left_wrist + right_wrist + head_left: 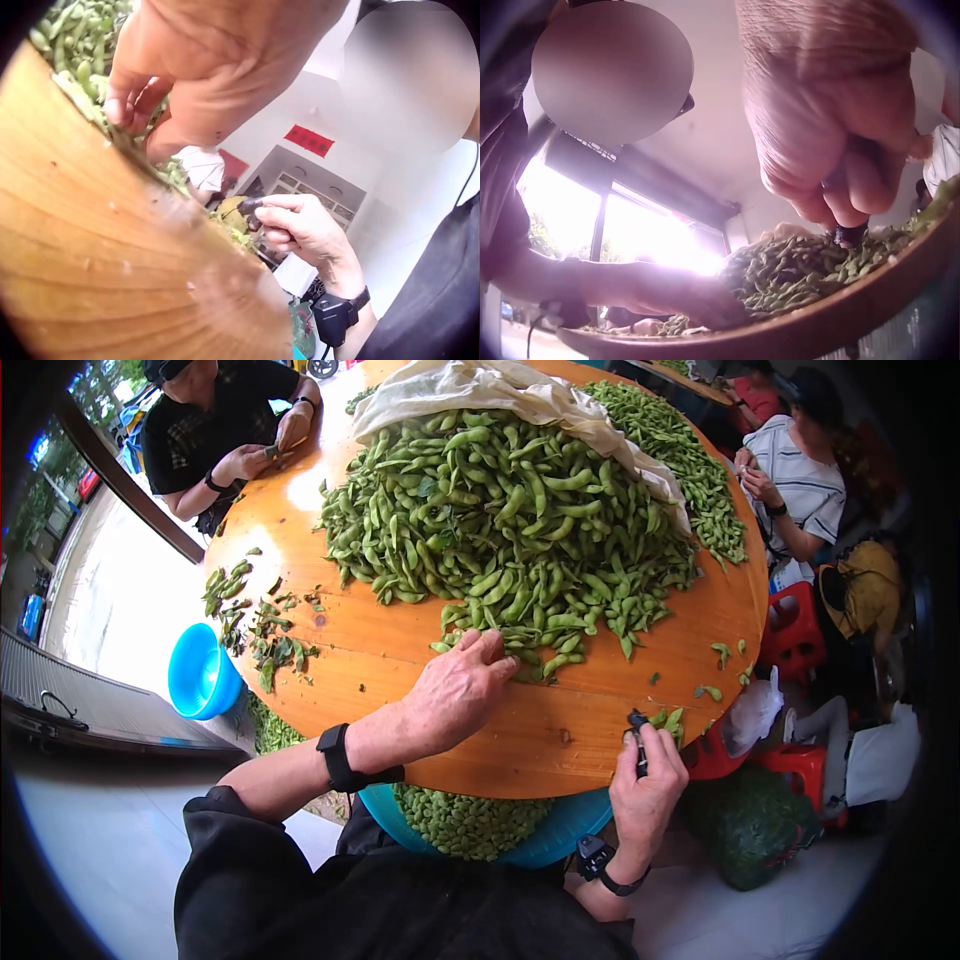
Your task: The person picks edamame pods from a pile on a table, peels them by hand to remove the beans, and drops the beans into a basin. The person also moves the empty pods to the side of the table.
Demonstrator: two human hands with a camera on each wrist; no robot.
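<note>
Wooden table, black tool, long axis forward

- right hand is huge up top, fingers curled down round a small black thing, can't really make out what it is
- big heap of green pods behind and below it, sitting on a wooden table with a curved edge
- left hand is low down by the heap's left side, fingers kinda washed out
- super bright window behind that arm
- round grey blur top left, plus a bit of someone in white far right
</note>
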